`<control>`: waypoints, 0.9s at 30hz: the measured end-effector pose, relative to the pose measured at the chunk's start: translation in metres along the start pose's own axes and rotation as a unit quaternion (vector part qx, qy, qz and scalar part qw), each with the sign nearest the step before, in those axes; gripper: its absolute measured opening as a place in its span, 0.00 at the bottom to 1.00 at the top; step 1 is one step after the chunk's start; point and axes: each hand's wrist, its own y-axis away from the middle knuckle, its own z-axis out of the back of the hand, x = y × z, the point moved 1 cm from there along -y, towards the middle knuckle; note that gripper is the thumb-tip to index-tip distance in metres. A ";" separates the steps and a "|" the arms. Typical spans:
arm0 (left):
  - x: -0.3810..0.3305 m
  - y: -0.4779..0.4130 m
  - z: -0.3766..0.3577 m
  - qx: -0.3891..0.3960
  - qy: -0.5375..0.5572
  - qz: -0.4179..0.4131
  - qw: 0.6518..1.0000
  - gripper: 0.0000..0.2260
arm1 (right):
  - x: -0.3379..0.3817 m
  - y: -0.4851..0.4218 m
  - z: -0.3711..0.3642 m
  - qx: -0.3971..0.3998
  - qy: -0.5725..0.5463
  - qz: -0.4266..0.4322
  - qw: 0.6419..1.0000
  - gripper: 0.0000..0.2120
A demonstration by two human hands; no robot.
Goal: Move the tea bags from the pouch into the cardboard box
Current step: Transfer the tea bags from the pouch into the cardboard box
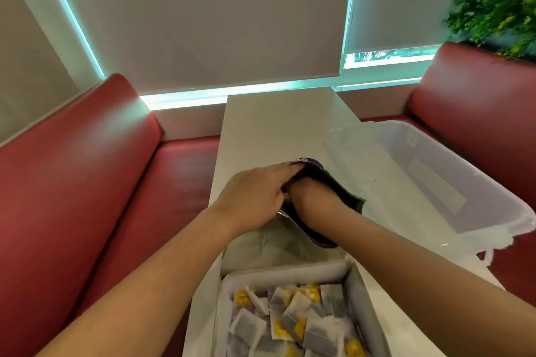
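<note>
A dark pouch (345, 191) lies on the white table (272, 130), its mouth toward me. My left hand (255, 194) holds the pouch's upper edge, fingers stretched along it. My right hand (311, 197) reaches deep inside the pouch; its fingers are hidden, only the wrist shows. Just in front of me stands the open cardboard box (365, 298), holding several tea bags (293, 316) with yellow tags.
A clear plastic tub (435, 182) sits on the table's right side, close to the pouch. Red padded benches (87, 182) flank the table on both sides. A green plant (499, 11) stands at the far right behind the bench.
</note>
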 end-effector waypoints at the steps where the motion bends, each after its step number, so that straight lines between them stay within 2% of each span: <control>1: 0.000 0.001 -0.001 0.001 -0.002 0.002 1.000 0.28 | 0.000 0.011 0.004 -0.006 0.019 -0.002 1.000 0.09; 5: -0.004 0.004 -0.001 0.000 -0.017 0.005 1.000 0.27 | 0.005 0.059 0.019 -0.090 0.033 0.017 0.995 0.16; 8: -0.007 0.009 -0.003 0.002 -0.022 0.007 1.000 0.26 | 0.010 0.100 0.031 -0.157 0.003 0.037 0.987 0.13; 11: -0.007 0.014 -0.007 -0.001 -0.026 0.002 1.000 0.25 | 0.017 0.132 0.034 -0.164 -0.054 0.048 0.984 0.12; 16: -0.013 0.023 -0.013 -0.009 -0.009 0.011 1.000 0.25 | 0.039 0.153 0.011 -0.025 -0.172 0.056 0.983 0.08; 21: -0.014 0.031 -0.017 -0.010 0.006 0.012 1.000 0.25 | 0.064 0.148 -0.024 0.186 -0.221 0.026 0.957 0.11; 24: -0.012 0.033 -0.019 -0.015 0.011 0.013 1.000 0.24 | 0.071 0.140 -0.050 0.242 -0.228 0.022 0.943 0.15; 27: -0.010 0.034 -0.019 -0.015 0.025 0.012 0.999 0.25 | 0.076 0.133 -0.071 0.255 -0.230 0.026 0.939 0.19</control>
